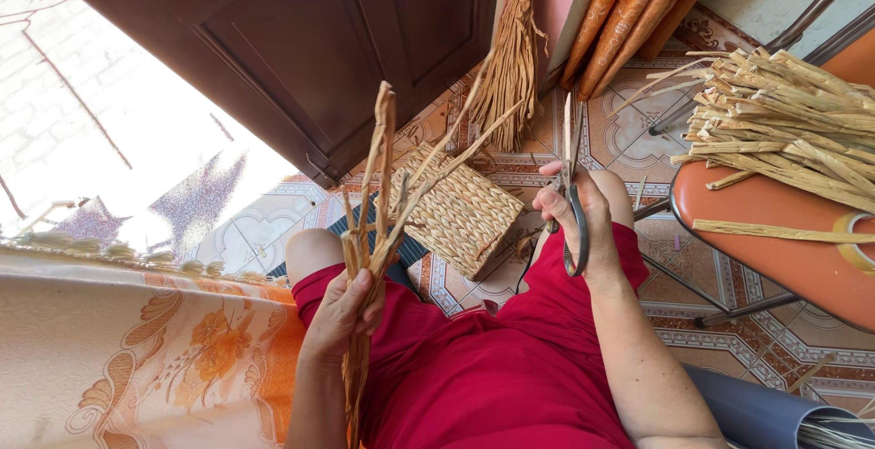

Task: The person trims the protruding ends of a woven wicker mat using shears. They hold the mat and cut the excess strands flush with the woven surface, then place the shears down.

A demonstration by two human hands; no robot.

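Scissors [574, 221] are sitting in the right hand [570, 207], fingers through the dark loops, blades pointing up past the fingertips; hand is closing firmly round the handles. Left hand [351, 308] is gripping a bundle of dried straw stalks [369, 230], fist tight round the middle, w/ the stalks running upright & one bent strand reaching off toward the right. Woven straw basket [460, 212] is lying on the patterned tile floor [629, 130] btwn the knees, just beyond both hands, apart from them. Person is wearing red clothing [492, 376]. More cut straw [793, 121] is piling on an orange chair seat [775, 239] at the right, well apart from the hands. Another straw bunch [510, 57] is hanging near the dark wooden door [301, 48].
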